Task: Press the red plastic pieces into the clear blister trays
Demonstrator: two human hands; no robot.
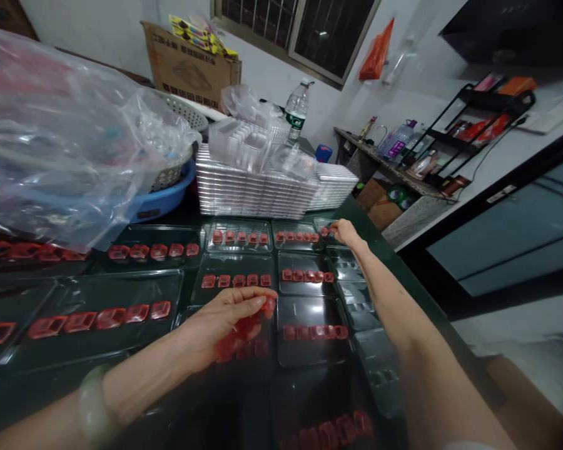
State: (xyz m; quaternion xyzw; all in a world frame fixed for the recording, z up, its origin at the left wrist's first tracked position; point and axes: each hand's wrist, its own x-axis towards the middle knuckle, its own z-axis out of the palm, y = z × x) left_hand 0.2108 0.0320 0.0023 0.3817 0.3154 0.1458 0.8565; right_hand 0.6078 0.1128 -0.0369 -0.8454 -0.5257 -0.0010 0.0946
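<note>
Clear plastic blister trays (309, 312) lie in rows on a dark green table (417, 294), each with a row of small red pieces (237, 280) in its pockets. My left hand (225, 325) hovers over the near middle trays, fingers closed round a bunch of red pieces (244, 331). My right hand (344, 232) reaches far out to a tray at the back right (326, 225), fingertips pinched on a red piece at its pockets. A pale green bangle (91, 406) sits on my left wrist.
A tall stack of empty clear trays (258, 187) stands at the back. A big plastic bag (60, 137) fills the left, beside a blue basin (169, 197) and a cardboard box (192, 65). A water bottle (297, 112) and a shelf rack (473, 119) stand behind.
</note>
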